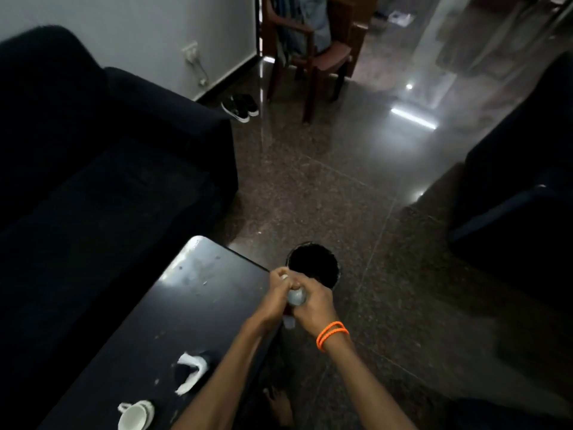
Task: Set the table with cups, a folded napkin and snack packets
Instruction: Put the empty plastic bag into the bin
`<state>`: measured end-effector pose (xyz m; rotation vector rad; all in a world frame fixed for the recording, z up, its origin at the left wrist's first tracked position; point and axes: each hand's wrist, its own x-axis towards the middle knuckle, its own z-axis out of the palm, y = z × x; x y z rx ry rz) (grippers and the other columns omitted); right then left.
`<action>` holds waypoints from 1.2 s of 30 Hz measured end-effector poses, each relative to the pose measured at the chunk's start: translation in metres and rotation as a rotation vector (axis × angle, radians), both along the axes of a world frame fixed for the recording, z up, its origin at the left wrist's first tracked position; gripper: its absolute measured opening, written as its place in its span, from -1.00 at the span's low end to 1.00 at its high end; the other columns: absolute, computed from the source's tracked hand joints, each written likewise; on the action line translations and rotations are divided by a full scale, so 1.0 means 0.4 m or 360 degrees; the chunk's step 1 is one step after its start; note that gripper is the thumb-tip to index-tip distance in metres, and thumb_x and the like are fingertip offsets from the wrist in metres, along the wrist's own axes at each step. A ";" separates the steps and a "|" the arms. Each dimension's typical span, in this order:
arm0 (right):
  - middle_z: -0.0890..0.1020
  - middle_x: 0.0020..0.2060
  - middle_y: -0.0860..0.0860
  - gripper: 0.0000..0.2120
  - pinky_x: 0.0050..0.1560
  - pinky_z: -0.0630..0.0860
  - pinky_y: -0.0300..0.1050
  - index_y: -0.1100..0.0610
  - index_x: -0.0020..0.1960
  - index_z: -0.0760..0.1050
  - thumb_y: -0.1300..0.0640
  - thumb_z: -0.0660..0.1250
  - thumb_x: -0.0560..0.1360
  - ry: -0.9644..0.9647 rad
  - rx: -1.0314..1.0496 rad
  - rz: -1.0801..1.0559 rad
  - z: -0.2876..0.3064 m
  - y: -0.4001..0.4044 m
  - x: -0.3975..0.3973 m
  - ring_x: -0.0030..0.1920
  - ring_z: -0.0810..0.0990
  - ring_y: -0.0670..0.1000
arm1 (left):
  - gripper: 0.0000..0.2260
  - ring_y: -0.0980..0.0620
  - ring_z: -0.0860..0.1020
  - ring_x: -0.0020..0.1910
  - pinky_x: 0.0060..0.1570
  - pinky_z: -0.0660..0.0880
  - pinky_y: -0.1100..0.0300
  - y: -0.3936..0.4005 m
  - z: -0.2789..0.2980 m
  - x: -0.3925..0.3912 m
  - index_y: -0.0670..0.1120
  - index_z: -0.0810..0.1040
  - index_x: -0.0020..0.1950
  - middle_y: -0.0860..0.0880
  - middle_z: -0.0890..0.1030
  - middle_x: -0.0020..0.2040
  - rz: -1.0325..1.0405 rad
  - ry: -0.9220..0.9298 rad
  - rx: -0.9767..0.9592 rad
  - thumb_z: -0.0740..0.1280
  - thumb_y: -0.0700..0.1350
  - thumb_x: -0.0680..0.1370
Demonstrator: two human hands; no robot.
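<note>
Both hands meet past the right edge of the dark table (189, 305), close above a round black bin (313, 263) on the floor. My right hand (313, 308), with orange bands on its wrist, is closed around a shiny silvery snack packet (296, 297). My left hand (279, 296) pinches the packet's top end. On the table near me lie a white napkin (192, 369), partly crumpled, and white cups (135, 414) stacked on their side at the front.
A dark sofa (93, 150) runs along the table's left side. Another dark seat (521, 193) stands at the right. A wooden chair (313, 54) and a pair of shoes (240, 107) are at the far end of the polished stone floor.
</note>
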<state>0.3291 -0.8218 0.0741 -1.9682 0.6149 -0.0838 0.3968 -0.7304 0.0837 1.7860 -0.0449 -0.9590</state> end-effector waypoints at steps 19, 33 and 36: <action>-0.13 0.69 0.05 -0.16 0.55 0.20 0.34 -0.17 0.66 0.02 0.46 0.15 0.57 0.1060 -0.0858 0.0131 -0.833 -0.342 0.174 0.65 -0.05 0.36 | -0.63 -0.04 0.75 0.10 0.09 0.66 0.14 0.128 -0.368 -0.013 -0.08 0.70 0.18 -0.10 0.78 0.08 0.0395 -0.0110 -0.0525 0.47 -0.05 0.39; 0.59 0.28 0.28 -0.36 0.28 0.56 0.22 0.26 0.47 0.46 0.37 0.54 0.42 -0.0158 -0.0608 0.0112 -0.435 0.087 0.271 0.18 0.63 0.31 | -0.74 -0.08 0.77 -0.12 -0.22 0.62 0.27 0.590 -0.193 -0.096 0.05 0.77 0.05 -0.18 0.78 -0.06 0.1406 -0.0352 -0.0555 0.46 -0.07 0.39; 0.60 0.22 0.20 -0.39 0.07 0.60 -0.30 0.13 0.49 0.44 0.26 0.52 0.48 -0.0356 -0.0463 0.0309 -0.367 0.336 0.282 -0.03 0.67 -0.08 | -0.73 -0.03 0.74 -0.13 -0.20 0.57 0.30 0.784 -0.197 -0.141 0.00 0.75 0.06 -0.15 0.77 -0.07 0.1742 -0.0392 -0.0413 0.44 0.04 0.41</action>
